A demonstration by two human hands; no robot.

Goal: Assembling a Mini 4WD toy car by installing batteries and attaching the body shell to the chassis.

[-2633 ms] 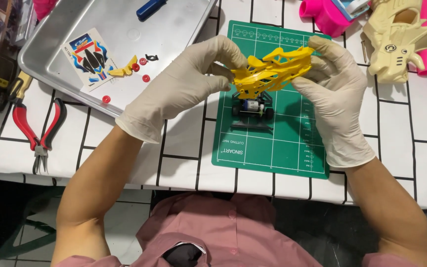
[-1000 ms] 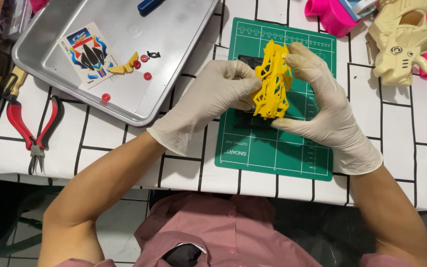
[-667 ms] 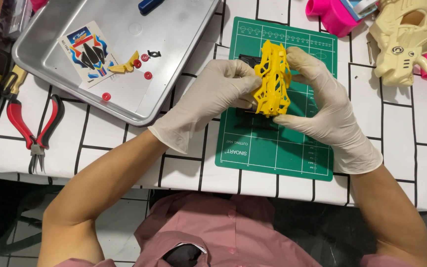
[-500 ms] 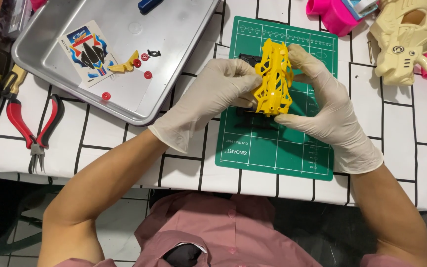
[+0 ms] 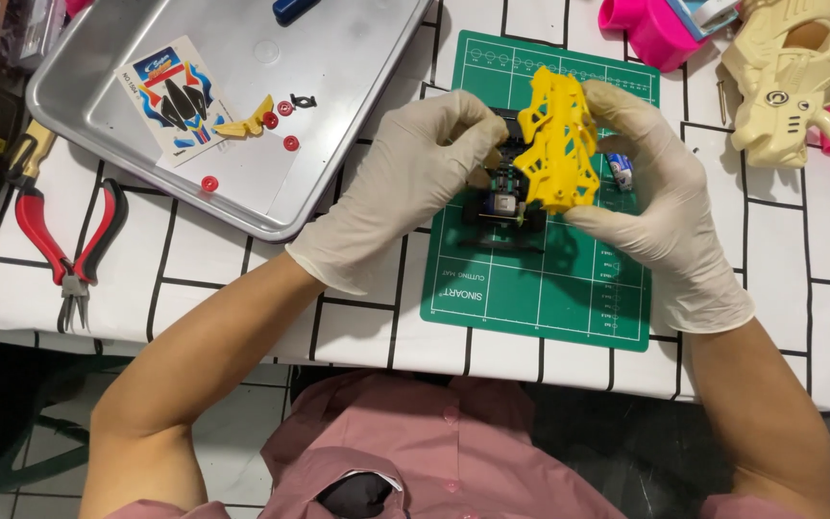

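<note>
Above the green cutting mat (image 5: 540, 288), which lies on the counter (image 5: 770, 288) with its white cloth and black grid lines, the two gloved hands hold a yellow toy car body shell (image 5: 557, 142). The right hand (image 5: 660, 207) grasps the shell from the right side, with the fingers curled around its far end and the thumb pressed under its near edge. The left hand (image 5: 405, 187) closes its grip on the left side of the shell, where its fingertips meet the dark plastic beside it. The shell is turned on its edge, tilted up from the mat. Directly under the shell, on the mat, stands a small black toy car chassis (image 5: 503, 207) with its wheels on the green surface; whether the shell touches the chassis I cannot tell. Just right of the shell, still on the mat, a small blue and white cylinder (image 5: 621, 171) shows between the shell and the right palm. Left of the mat sits a metal tray (image 5: 357, 86), and in it lie a sticker sheet (image 5: 177, 98), a small yellow wing-shaped part (image 5: 245, 123) and some small red round parts (image 5: 291, 143). Further left of the mat, beyond the tray, red-handled pliers (image 5: 67, 245) rest on the counter. To the upper right of the mat lies a cream-coloured toy car body shell (image 5: 790, 77), with pink plastic things (image 5: 650, 29) near it.
</note>
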